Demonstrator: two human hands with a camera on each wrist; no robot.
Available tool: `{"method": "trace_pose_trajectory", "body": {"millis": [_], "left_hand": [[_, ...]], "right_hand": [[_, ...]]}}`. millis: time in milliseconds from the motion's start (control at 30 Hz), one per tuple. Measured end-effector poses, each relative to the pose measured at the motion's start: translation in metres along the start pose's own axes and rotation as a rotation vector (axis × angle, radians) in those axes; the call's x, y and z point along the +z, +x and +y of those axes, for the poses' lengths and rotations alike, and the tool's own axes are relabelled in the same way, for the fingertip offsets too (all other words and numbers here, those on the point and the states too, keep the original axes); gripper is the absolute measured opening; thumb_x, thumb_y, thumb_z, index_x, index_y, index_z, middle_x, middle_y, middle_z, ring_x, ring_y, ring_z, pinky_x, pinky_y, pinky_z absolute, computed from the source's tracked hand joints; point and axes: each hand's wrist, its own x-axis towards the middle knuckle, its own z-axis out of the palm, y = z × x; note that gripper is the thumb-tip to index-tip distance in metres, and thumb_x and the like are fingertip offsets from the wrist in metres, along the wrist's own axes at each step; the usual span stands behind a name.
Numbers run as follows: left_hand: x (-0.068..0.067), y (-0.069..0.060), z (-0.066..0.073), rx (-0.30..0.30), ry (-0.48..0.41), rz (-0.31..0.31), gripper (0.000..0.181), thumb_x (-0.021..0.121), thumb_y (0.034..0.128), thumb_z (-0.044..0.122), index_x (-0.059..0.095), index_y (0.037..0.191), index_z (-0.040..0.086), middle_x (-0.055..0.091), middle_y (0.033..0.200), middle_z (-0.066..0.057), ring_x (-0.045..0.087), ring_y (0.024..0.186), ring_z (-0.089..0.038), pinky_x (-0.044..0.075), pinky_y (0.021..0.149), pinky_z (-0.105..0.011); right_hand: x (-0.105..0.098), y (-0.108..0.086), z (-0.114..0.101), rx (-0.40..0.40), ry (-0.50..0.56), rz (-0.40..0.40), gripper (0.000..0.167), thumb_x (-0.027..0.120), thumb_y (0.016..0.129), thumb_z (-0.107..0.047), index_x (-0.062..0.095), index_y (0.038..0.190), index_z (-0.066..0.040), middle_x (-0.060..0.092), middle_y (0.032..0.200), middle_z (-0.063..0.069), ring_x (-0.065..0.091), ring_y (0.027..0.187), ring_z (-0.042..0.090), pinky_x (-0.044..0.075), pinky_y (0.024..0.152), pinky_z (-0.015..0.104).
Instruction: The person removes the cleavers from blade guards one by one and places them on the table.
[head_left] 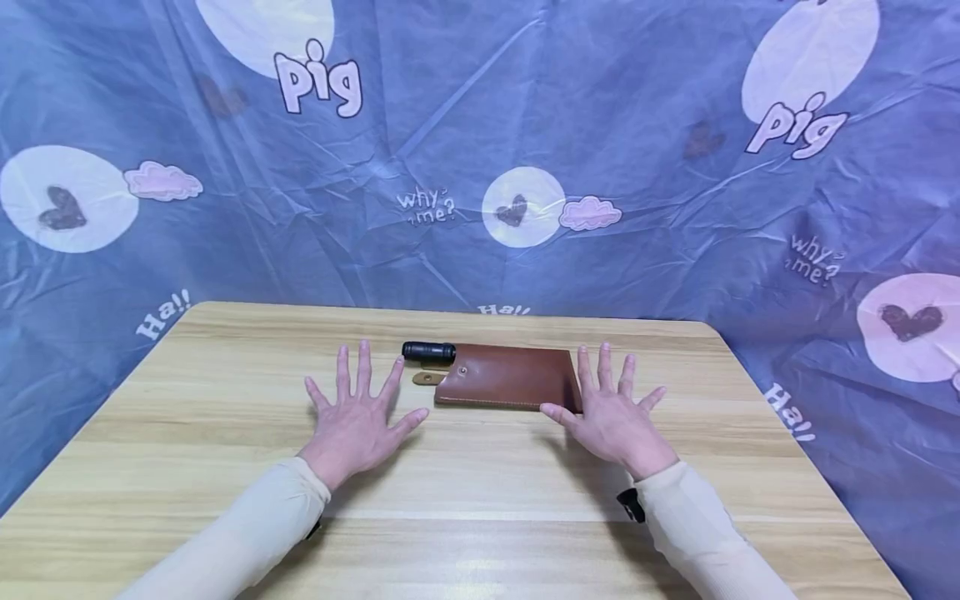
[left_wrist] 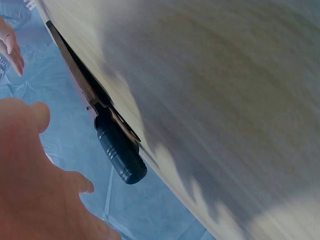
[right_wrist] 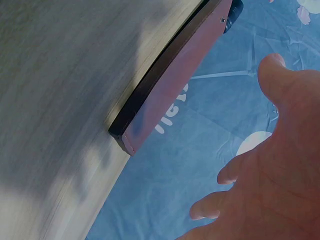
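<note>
A brown leather sheath (head_left: 510, 377) lies flat near the back of the table, its stitched edge toward me. From its left end sticks a black ribbed handle (head_left: 429, 352), like that of a cleaver; any blade is hidden inside. A tan strap (head_left: 427, 378) with a snap juts out below the handle. My left hand (head_left: 357, 429) hovers left of the handle, fingers spread and holding nothing. Over the sheath's right end, my right hand (head_left: 611, 417) is also spread, with nothing held. In the left wrist view the handle (left_wrist: 122, 155) shows beyond my fingers, apart from them.
The wood-grain table (head_left: 480, 492) has rounded back corners. Behind it and along the right side hangs a wrinkled blue cloth (head_left: 450, 108) printed with white circles, hearts and words. A black wrist strap (head_left: 632, 505) shows at my right sleeve.
</note>
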Motion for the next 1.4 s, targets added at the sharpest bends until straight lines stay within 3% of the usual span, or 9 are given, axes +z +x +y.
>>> {"method": "trace_pose_trajectory", "body": {"millis": [200, 300, 433, 600, 767, 867, 1000, 1167, 1400], "left_hand": [[0.000, -0.002, 0.000, -0.007, -0.010, -0.005, 0.084, 0.031, 0.0929, 0.073, 0.022, 0.157, 0.019, -0.012, 0.158, -0.026, -0.016, 0.140, -0.049, -0.011, 0.093, -0.081], [0.000, -0.002, 0.000, -0.007, -0.020, 0.003, 0.085, 0.031, 0.0925, 0.074, 0.022, 0.157, 0.018, -0.008, 0.158, -0.026, -0.014, 0.140, -0.049, -0.007, 0.092, -0.083], [-0.002, 0.001, -0.001, 0.005, -0.039, 0.019, 0.089, 0.038, 0.0926, 0.071, 0.019, 0.157, 0.014, -0.003, 0.157, -0.030, -0.010, 0.140, -0.053, 0.003, 0.100, -0.079], [-0.002, 0.006, -0.005, 0.051, -0.064, 0.071, 0.093, 0.057, 0.0918, 0.058, 0.023, 0.153, -0.002, 0.013, 0.152, -0.038, 0.007, 0.139, -0.056, 0.017, 0.112, -0.061], [0.000, 0.013, -0.008, 0.113, -0.084, 0.159, 0.084, 0.069, 0.0892, 0.039, 0.032, 0.144, -0.014, 0.034, 0.144, -0.033, 0.032, 0.132, -0.049, 0.037, 0.106, -0.055], [0.000, 0.017, -0.008, 0.136, -0.106, 0.199, 0.078, 0.071, 0.0881, 0.032, 0.036, 0.141, -0.014, 0.038, 0.140, -0.029, 0.039, 0.127, -0.046, 0.044, 0.100, -0.054], [-0.003, 0.022, -0.009, 0.149, -0.185, 0.207, 0.072, 0.072, 0.0878, 0.026, 0.040, 0.140, -0.013, 0.041, 0.139, -0.026, 0.041, 0.126, -0.043, 0.041, 0.103, -0.052], [-0.007, 0.031, -0.011, 0.169, -0.291, 0.195, 0.067, 0.073, 0.0875, 0.020, 0.043, 0.138, -0.012, 0.044, 0.139, -0.024, 0.042, 0.128, -0.039, 0.034, 0.110, -0.048], [-0.007, 0.040, -0.011, 0.207, -0.357, 0.198, 0.061, 0.073, 0.0864, 0.014, 0.048, 0.136, -0.010, 0.048, 0.138, -0.021, 0.043, 0.129, -0.035, 0.034, 0.110, -0.045]], "right_hand": [[-0.002, -0.002, 0.001, 0.001, -0.011, 0.003, 0.108, 0.026, 0.084, -0.084, -0.005, 0.157, -0.010, -0.015, 0.157, 0.025, -0.016, 0.136, 0.056, -0.014, 0.085, 0.085], [-0.003, -0.001, 0.002, -0.018, -0.017, 0.025, 0.108, 0.026, 0.085, -0.084, -0.002, 0.157, -0.008, -0.013, 0.157, 0.026, -0.016, 0.137, 0.054, -0.010, 0.088, 0.085], [-0.003, 0.003, 0.007, -0.095, 0.020, 0.058, 0.102, 0.039, 0.090, -0.074, 0.004, 0.157, -0.004, -0.008, 0.158, 0.026, -0.014, 0.140, 0.048, -0.001, 0.098, 0.082], [-0.002, 0.017, 0.013, -0.277, 0.132, 0.069, 0.094, 0.058, 0.092, -0.057, 0.015, 0.156, -0.002, 0.004, 0.160, 0.024, -0.001, 0.145, 0.041, 0.009, 0.111, 0.067], [0.000, 0.031, 0.016, -0.367, 0.227, 0.081, 0.085, 0.069, 0.090, -0.044, 0.029, 0.152, -0.002, 0.023, 0.156, 0.021, 0.023, 0.142, 0.040, 0.025, 0.112, 0.056], [0.001, 0.038, 0.017, -0.376, 0.276, 0.088, 0.078, 0.072, 0.089, -0.039, 0.037, 0.148, -0.002, 0.035, 0.150, 0.018, 0.032, 0.137, 0.037, 0.029, 0.111, 0.054], [0.003, 0.047, 0.020, -0.362, 0.330, 0.072, 0.075, 0.073, 0.088, -0.040, 0.043, 0.145, -0.003, 0.044, 0.142, 0.016, 0.038, 0.133, 0.035, 0.032, 0.109, 0.053], [0.005, 0.056, 0.025, -0.356, 0.368, 0.019, 0.079, 0.075, 0.085, -0.042, 0.042, 0.146, -0.002, 0.043, 0.142, 0.018, 0.037, 0.133, 0.037, 0.031, 0.109, 0.056], [0.007, 0.066, 0.030, -0.353, 0.388, -0.020, 0.084, 0.079, 0.081, -0.039, 0.042, 0.145, 0.000, 0.044, 0.141, 0.019, 0.038, 0.132, 0.038, 0.030, 0.110, 0.055]]}}
